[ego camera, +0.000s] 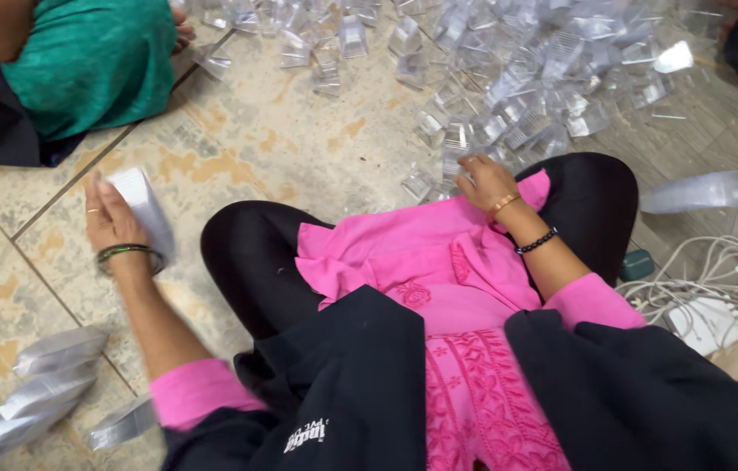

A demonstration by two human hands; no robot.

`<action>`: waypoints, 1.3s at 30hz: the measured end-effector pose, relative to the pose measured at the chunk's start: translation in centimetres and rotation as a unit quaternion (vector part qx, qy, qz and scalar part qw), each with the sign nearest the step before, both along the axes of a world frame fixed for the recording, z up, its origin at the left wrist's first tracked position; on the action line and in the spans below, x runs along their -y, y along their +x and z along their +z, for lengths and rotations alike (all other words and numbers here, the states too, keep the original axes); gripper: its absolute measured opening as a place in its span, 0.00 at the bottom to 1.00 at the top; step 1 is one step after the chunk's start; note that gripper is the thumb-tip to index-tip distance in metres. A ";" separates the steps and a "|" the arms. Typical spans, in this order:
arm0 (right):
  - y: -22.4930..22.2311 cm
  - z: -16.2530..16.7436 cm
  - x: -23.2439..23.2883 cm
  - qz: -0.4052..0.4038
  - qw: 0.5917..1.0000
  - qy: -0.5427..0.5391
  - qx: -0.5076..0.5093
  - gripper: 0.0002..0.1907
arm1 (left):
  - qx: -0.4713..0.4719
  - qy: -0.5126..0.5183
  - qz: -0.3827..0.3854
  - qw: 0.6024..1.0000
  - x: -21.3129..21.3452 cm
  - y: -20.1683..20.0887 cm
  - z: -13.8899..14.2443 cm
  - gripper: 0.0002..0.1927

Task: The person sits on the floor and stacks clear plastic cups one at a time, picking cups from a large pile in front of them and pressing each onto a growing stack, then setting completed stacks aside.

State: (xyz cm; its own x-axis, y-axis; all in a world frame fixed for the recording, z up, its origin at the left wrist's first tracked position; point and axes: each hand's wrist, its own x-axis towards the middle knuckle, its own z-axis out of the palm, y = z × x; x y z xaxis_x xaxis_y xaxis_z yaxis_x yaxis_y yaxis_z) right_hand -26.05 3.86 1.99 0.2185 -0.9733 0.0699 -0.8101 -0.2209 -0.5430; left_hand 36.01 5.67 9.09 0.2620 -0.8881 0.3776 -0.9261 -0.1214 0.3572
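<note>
I sit cross-legged on a tiled floor. My left hand (110, 220) grips a stack of clear plastic cups (146, 209) held out to my left. Over my right knee, my right hand (486, 183) reaches with spread fingers to the near edge of a big heap of loose clear plastic cups (526, 78); whether it grips one I cannot tell. Both wrists wear bangles.
Several finished cup stacks (46, 384) lie on the floor at lower left. Another person in green (90, 61) sits at upper left. A long cup stack (705, 190) and tangled white cables with a charger (718, 288) lie at right.
</note>
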 end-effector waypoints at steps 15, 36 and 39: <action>19.5 -4.1 4.2 0.266 0.958 0.034 -0.098 0.20 | -0.014 0.637 0.100 0.764 -12.3 7.3 -8.2 0.33; 0.6 1.5 -1.6 -0.016 1.000 -0.009 -0.003 0.15 | -0.434 0.680 -0.240 0.541 15.0 -32.1 -13.1 0.26; 1.9 1.1 0.1 -0.039 0.999 0.008 -0.011 0.15 | -0.439 0.518 -0.164 0.716 15.0 -33.9 -11.3 0.25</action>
State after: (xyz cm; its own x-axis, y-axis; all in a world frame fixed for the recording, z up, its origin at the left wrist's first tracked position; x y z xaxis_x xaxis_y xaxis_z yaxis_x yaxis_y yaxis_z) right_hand -24.17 3.78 3.06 0.1440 -0.9883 0.0506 -0.8358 -0.1489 -0.5285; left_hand 2.10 -9.31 -2.21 -0.2918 -0.6409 -0.7101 -0.4397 -0.5694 0.6946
